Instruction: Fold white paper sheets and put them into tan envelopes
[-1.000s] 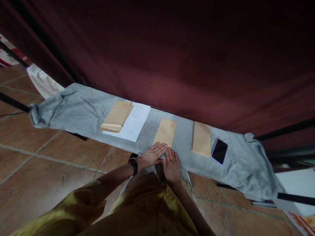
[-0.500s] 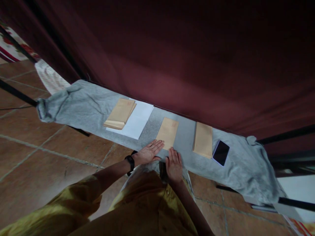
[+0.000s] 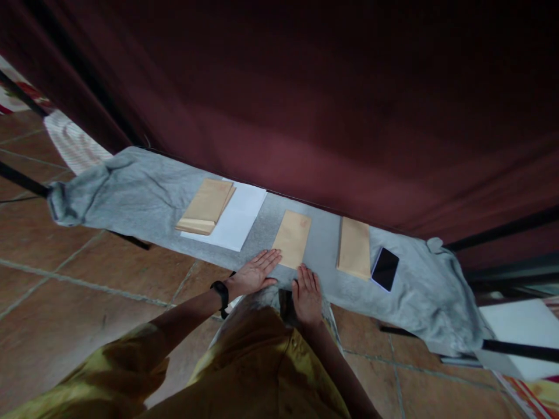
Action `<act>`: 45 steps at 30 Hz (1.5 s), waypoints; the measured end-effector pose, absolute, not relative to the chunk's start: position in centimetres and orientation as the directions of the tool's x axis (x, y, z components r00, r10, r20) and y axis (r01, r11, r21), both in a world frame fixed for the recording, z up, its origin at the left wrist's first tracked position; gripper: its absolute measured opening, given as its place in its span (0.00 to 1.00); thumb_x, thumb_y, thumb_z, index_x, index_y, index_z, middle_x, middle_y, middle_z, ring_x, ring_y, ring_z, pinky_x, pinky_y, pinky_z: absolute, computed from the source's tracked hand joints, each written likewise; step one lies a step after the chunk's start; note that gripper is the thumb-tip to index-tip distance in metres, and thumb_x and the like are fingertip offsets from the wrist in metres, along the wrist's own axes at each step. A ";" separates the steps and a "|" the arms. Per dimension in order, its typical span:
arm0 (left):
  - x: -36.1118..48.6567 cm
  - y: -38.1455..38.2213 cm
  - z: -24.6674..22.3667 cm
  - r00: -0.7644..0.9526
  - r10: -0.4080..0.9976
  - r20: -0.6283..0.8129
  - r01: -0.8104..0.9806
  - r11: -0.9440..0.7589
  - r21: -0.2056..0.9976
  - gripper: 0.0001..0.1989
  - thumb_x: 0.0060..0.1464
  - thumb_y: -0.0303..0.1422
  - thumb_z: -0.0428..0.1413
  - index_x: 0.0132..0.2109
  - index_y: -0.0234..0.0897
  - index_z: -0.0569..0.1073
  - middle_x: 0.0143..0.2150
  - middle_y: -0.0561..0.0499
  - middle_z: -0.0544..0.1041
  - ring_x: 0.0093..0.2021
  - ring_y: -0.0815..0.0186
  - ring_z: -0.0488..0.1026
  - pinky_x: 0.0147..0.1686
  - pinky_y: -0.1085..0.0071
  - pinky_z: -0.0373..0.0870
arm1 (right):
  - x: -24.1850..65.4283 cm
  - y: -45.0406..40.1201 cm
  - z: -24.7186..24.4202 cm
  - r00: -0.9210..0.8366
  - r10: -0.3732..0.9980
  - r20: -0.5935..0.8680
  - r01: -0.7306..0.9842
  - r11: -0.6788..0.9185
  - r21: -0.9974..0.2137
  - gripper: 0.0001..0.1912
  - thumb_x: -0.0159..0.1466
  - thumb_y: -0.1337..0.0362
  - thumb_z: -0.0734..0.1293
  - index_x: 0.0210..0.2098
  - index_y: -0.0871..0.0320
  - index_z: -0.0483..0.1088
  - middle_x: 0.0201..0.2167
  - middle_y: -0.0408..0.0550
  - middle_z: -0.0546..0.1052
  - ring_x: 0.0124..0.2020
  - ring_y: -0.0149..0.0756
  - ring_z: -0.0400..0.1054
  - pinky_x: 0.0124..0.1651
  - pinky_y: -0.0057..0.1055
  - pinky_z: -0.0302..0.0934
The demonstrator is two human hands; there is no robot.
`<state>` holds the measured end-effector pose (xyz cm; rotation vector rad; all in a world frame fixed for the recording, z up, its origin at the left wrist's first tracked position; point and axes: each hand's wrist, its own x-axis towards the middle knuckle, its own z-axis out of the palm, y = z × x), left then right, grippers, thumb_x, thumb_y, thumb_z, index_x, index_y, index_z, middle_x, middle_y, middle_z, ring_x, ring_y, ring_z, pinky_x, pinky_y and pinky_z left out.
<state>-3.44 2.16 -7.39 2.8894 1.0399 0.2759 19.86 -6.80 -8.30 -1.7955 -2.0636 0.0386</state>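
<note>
A brown paper envelope [image 3: 293, 235] lies flat on the grey cloth right in front of me. My left hand [image 3: 257, 272] rests flat, fingers stretched out, with its fingertips on the envelope's lower left corner. At the lower right corner, my right hand [image 3: 307, 295] lies palm down, fingers extended, its fingertips touching or just beside the edge. Neither hand grasps anything. To the left, a stack of brown envelopes [image 3: 207, 203] sits partly over white paper sheets [image 3: 243, 215]. Another pile of brown envelopes [image 3: 354, 247] lies to the right.
A phone [image 3: 385, 269] with a dark screen lies right of the right-hand pile. Grey cloth [image 3: 144, 198] covers the long narrow table. Behind it hangs a dark red curtain [image 3: 279, 116]. Black metal bars [image 3: 506, 227] stand at both ends, above a tiled floor [image 3: 109, 291].
The view has shifted slightly, so everything appears a little further left. Both hands stay flat at the envelope's near edge, with hardly any movement.
</note>
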 end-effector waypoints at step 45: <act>-3.5 2.8 -8.2 0.770 0.563 0.299 0.584 -0.811 0.022 0.36 0.67 0.45 0.56 0.76 0.46 0.55 0.78 0.41 0.50 0.75 0.52 0.55 0.72 0.53 0.55 | 21.1 10.8 -7.1 0.002 0.999 -0.037 0.979 -0.009 -0.204 0.31 0.77 0.57 0.49 0.76 0.61 0.48 0.77 0.53 0.50 0.76 0.43 0.47 0.76 0.45 0.39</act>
